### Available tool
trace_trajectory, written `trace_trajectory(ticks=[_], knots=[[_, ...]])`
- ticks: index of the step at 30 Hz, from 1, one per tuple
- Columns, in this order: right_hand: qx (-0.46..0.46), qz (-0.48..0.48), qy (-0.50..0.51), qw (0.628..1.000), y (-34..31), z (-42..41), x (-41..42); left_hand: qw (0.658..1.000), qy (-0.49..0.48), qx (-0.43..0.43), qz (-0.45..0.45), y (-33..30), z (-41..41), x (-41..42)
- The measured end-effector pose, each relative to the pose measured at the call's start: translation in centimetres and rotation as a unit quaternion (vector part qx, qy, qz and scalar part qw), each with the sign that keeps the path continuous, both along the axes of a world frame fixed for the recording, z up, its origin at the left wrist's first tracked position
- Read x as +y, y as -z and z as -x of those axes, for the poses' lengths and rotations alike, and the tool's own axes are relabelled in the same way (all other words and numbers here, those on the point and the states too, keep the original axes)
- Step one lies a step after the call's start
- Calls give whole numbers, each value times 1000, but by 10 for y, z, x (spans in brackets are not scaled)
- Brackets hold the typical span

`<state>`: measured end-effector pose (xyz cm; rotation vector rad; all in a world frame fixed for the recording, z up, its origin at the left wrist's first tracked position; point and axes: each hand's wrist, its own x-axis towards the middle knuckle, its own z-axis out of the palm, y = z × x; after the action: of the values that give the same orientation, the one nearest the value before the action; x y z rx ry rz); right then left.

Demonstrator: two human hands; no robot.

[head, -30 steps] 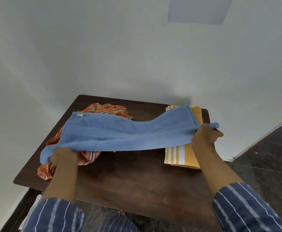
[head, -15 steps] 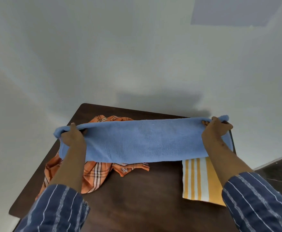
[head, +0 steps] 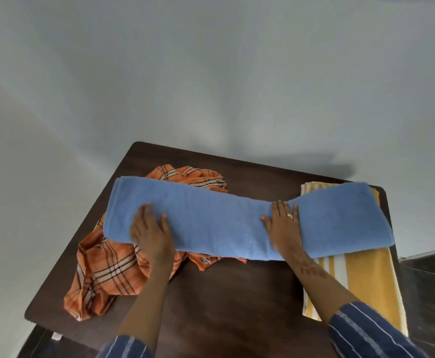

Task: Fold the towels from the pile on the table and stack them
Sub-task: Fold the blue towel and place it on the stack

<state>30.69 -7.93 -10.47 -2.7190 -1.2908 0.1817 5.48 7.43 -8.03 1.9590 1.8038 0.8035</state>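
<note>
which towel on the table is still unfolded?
The orange plaid towel, crumpled at the left. The blue towel is a folded strip; the yellow striped towel lies flat, folded.

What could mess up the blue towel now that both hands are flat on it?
The blue towel bridges the crumpled orange plaid towel and the folded yellow striped towel, so the next fold may come out lumpy. Its right end reaches the table edge and could slide off.
</note>
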Motion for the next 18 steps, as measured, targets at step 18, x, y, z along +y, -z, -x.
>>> trace_trajectory(ticks=[18], knots=[[116,44,-109,986,-5,83,32,799,-259,-506,197,0,85,44]])
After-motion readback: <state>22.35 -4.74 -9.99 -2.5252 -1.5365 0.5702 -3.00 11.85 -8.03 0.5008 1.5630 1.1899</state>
